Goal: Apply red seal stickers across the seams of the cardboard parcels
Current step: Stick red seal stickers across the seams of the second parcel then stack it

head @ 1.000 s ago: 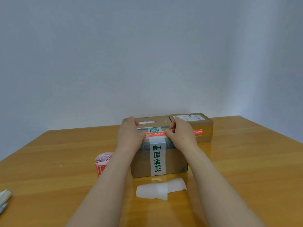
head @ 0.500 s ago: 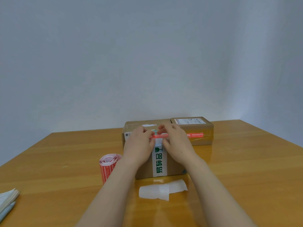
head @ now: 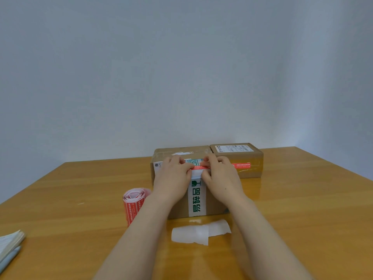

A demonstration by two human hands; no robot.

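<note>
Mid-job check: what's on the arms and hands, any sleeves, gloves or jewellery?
Nothing worn: left arm and right arm are bare to the frame edge, no sleeves. Both left hand and right hand are ungloved; no rings, watch or bands show.

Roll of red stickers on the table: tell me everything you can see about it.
The roll of red stickers stands on end on the wooden table, left of the near parcel. It is loosely wound, no longer round. Pale backing layers show as a spiral at its open top. The outer face is red with lines of small print too fine to read. The left forearm crosses in front of its right edge, and whether they touch cannot be told.
</note>
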